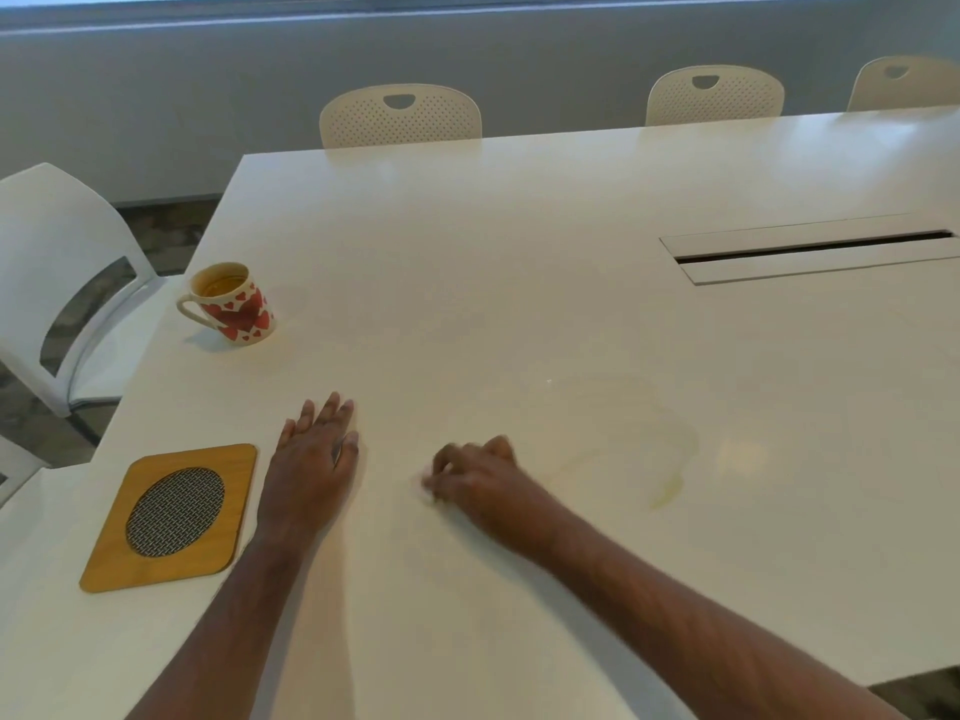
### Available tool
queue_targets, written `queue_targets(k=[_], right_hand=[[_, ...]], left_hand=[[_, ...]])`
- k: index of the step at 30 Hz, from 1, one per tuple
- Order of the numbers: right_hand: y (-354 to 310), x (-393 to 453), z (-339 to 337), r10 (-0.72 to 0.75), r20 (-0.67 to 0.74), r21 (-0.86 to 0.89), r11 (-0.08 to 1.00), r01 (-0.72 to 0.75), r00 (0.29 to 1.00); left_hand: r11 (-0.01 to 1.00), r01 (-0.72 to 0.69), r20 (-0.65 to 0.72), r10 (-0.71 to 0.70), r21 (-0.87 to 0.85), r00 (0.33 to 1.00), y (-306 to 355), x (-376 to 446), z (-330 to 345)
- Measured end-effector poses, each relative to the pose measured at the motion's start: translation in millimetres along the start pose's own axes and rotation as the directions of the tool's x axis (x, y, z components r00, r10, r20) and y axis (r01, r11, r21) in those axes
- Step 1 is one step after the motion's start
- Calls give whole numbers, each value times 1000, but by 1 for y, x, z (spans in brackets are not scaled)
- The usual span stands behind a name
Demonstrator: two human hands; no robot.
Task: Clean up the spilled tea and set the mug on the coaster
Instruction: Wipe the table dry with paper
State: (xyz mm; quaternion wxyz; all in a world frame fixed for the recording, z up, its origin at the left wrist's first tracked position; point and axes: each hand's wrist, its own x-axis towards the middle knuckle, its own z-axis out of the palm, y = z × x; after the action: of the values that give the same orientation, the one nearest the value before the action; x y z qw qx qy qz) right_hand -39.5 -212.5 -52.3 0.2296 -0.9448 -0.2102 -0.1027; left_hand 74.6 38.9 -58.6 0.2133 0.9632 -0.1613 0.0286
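on table (519,252): left hand (311,459) flat, fingers spread; right hand (478,475) curled, clutching white tissue (427,485).

Bare table (519,262) lies between mug (231,304) and coaster (171,517); left hand (317,459) rests flat just beside the coaster.

1. The person is showing two bare forearms, with no sleeve reaching into view.
2. The left hand (311,462) is wearing no glove.
3. The right hand (480,478) is wearing no glove either; blur is hiding finer detail.
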Motion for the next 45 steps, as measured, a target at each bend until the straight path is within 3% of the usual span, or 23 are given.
queue_targets(k=[3, 7, 9, 11, 13, 19, 25, 28, 31, 34, 36, 39, 42, 45], right_hand=[[62, -1, -29, 215, -126, -151, 961, -233, 968], [138, -25, -74, 543, -382, -225, 730, -645, 748], [158, -36, -87, 605, -453, -246, 621, -744, 655], [165, -35, -89, 610, -467, -296, 575, -763, 641], [162, -27, -84, 592, -437, -341, 588, -734, 677], [121, 30, -50, 527, -280, -230, 775, -589, 802], [28, 67, -4, 166, -75, -194, 965, -178, 983], [-10, 49, 4, -50, 61, -178, 982, 60, 997], [-33, 13, 0, -214, 183, -170, 954, 245, 960], [-14, -14, -11, -272, 159, -179, 937, 298, 949], [18, -20, -21, -192, 68, -223, 954, 202, 979], [78, -26, -44, 34, -126, -324, 943, -74, 991], [124, -41, -76, 319, -271, -360, 841, -403, 908], [134, -53, -85, 446, -355, -372, 739, -561, 822]], left_hand=[[1000, 4, 0, -4, -10, 1000, 1, 0, 0], [1000, -3, 1, 3, -5, 1000, 0, 0, 0], [1000, -2, 6, 2, -2, 1000, 1, 0, 0], [1000, 1, 9, -1, 3, 1000, 1, 0, 0], [1000, 3, 9, -3, 6, 1000, 1, 0, 0], [1000, -2, 10, 2, 10, 1000, 1, 0, -1], [1000, 11, 10, -11, 1, 1000, 3, 1, -1], [1000, 4, 13, -4, 1, 1000, 1, 1, -2], [1000, -5, 11, 5, -1, 1000, 0, 0, -2], [1000, -1, 7, 1, -6, 1000, 1, -1, -2], [1000, 3, 3, -3, -16, 1000, 1, -1, -2], [1000, 4, 2, -4, -16, 1000, 2, -1, -2], [1000, 3, 4, -3, -8, 1000, 2, -1, -2], [1000, 2, 8, -2, -4, 1000, 2, -1, -1]])
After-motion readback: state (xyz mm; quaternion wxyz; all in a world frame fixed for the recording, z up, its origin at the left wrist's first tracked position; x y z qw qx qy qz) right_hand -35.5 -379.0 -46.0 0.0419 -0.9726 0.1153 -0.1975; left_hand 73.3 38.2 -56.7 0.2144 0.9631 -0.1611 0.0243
